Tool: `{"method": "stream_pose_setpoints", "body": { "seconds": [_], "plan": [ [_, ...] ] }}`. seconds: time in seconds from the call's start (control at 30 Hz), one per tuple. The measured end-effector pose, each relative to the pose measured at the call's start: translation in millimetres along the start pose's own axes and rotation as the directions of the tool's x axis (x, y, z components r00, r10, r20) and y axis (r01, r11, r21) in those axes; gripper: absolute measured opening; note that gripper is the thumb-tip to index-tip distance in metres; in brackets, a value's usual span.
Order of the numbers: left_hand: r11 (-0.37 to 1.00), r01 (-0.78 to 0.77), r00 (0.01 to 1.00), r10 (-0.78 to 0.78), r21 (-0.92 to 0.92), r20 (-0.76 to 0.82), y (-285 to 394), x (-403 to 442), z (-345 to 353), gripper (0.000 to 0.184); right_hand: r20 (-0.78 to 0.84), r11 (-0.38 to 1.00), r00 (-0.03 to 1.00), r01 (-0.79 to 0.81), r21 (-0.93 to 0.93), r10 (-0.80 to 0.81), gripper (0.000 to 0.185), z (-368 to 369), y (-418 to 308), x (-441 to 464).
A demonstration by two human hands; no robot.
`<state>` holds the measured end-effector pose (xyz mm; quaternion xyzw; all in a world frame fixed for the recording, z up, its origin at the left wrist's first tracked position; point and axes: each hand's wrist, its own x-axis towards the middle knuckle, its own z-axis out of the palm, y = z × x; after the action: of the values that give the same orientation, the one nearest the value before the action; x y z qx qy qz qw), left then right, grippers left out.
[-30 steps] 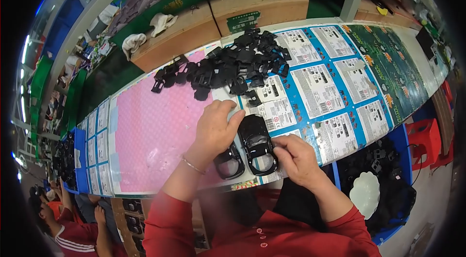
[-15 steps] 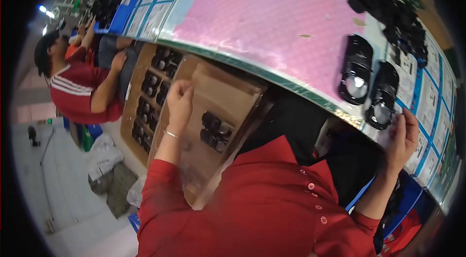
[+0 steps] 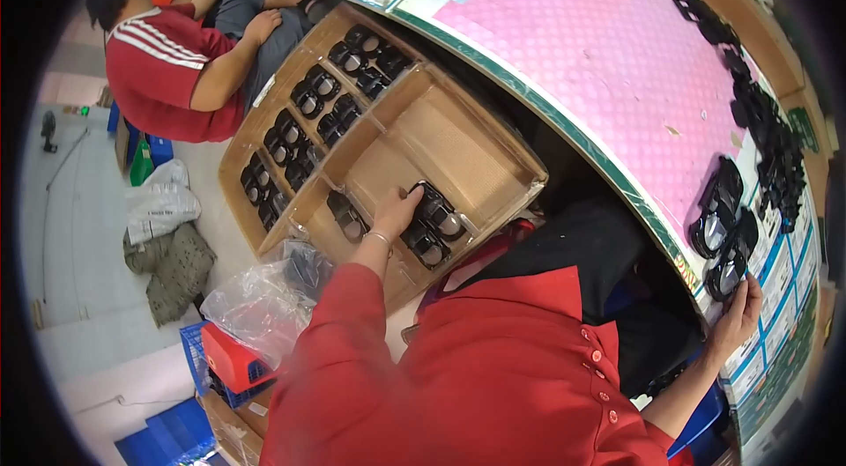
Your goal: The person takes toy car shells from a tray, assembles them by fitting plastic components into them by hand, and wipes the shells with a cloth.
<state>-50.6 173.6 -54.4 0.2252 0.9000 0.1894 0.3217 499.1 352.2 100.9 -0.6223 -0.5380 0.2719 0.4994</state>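
While touching a black car shell [image 3: 443,221] in the cardboard box [image 3: 467,136] with the left hand [image 3: 394,212], nearly closed, resting slightly parted fingers of the right hand [image 3: 737,321] against another shell [image 3: 730,269] on the table [image 3: 608,70]. Cannot tell either grip. Apparently three boxed, two outside.

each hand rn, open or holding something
Left hand: on a glossy black plastic car-shaped shell in the brown cardboard box; grip unclear.
Right hand: fingers at another such shell on the long table; grip unclear.

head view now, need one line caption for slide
Left hand at a black toy car shell in a cardboard box, right hand beside two more on a pink-covered table
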Motion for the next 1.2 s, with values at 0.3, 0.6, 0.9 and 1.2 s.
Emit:
{"method": "stream_pose_setpoints", "body": {
  "seconds": [0.3,0.6,0.9,1.2],
  "plan": [
    [0.995,0.024,0.998,-0.018,-0.092,0.061,-6,10,8,0.055,0.010,1.000,1.000,0.011,-0.024,-0.011,0.020,-4,5,5],
    [0.956,0.069,0.995,-0.047,-0.286,0.084,9,7,14,0.048,0.063,0.999,0.997,0.037,-0.001,-0.037,0.022,-10,13,9],
    [0.942,-0.126,0.983,0.161,-0.311,0.092,-21,19,20,0.049,0.052,0.999,0.998,0.047,-0.021,-0.046,0.023,-7,10,9],
    [0.913,-0.407,0.909,0.409,-0.045,0.076,18,-18,-14,0.043,0.057,0.996,0.998,0.045,-0.079,-0.041,0.020,-7,8,4]
  ]
}}
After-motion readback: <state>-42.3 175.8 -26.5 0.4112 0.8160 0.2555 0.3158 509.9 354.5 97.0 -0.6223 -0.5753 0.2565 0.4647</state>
